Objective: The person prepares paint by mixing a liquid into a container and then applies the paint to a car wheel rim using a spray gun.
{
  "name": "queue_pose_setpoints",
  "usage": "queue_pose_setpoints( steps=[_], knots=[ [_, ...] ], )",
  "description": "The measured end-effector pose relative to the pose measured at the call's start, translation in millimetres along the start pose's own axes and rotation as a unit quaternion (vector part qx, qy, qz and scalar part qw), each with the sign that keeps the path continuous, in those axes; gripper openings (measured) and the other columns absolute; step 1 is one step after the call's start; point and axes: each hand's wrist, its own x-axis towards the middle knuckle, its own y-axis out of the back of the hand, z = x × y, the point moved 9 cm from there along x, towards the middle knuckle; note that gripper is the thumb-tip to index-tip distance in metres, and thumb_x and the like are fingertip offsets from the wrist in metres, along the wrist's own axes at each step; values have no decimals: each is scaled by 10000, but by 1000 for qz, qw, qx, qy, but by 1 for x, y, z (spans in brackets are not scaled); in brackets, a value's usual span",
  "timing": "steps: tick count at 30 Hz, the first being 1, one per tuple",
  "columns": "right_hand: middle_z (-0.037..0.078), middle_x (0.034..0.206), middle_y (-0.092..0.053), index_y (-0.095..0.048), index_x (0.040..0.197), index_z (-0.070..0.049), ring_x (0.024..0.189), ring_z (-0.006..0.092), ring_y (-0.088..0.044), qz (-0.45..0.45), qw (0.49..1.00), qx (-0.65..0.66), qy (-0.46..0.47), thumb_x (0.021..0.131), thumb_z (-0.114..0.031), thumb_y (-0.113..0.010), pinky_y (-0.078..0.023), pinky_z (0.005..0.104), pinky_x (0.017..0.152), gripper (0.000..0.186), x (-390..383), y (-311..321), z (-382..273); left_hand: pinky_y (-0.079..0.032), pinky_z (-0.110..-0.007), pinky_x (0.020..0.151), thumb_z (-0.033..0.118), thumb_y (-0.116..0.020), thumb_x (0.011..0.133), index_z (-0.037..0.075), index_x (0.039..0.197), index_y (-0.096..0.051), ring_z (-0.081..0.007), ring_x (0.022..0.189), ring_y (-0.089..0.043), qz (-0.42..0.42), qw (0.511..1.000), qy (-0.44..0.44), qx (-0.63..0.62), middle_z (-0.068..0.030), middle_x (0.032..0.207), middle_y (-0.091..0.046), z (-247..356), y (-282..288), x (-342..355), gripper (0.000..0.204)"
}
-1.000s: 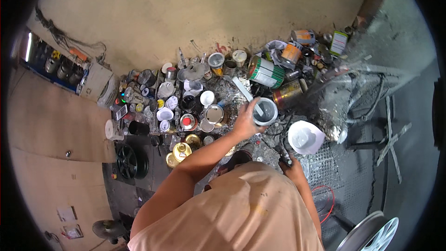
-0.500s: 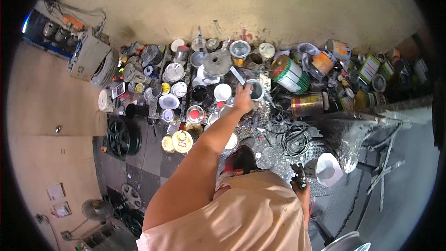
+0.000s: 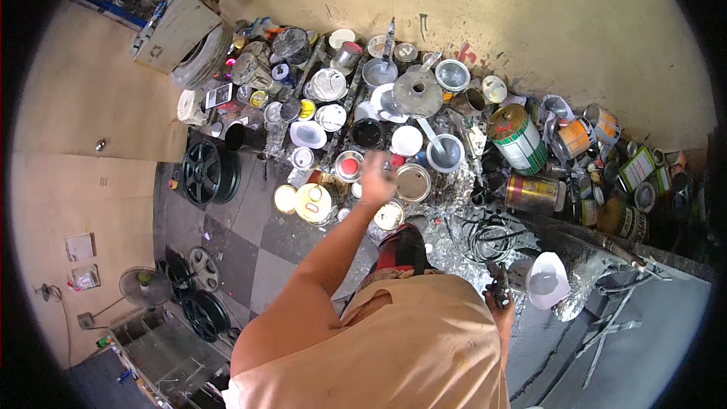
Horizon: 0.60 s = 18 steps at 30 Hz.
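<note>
The bench (image 3: 462, 198) is spread across the middle of the frame. From the lower edge, the left arm (image 3: 333, 251) is stretched upward and rightward. At lower right, the right hand (image 3: 501, 312) is clamped on a dark spray gun (image 3: 497, 282), a white cup (image 3: 547, 282) seen just beside it. Near centre, the blurred left hand (image 3: 376, 179) is held between a red-capped can (image 3: 348, 167) and a brown-topped can (image 3: 413, 183); whether its fingers are apart or together cannot be told. Above and right, a grey tub (image 3: 448, 155) is crossed by a stirring stick (image 3: 431, 135).
</note>
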Motion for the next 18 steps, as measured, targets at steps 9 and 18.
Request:
queue_pose_setpoints(
  steps=[9,18],
  knots=[
    [58,966,-701,-645,1130,20,848,113,-601,-38,993,-105,28,937,-47,-657,-500,283,745,205,16,-28,-38,-455,-475,1001,95,-695,817,114,1323,-557,-431,1198,-494,-106,959,128,228,-219,1279,-523,-152,20,-36,525],
    [61,999,-699,-625,1167,18,884,120,-610,-50,995,-90,4,934,-70,-675,-495,276,798,255,12,-32,-32,-482,-495,973,287,-691,894,-12,1286,-453,-461,1159,-556,-174,931,188,259,-285,1285,-486,-176,22,-22,547]
  ],
)
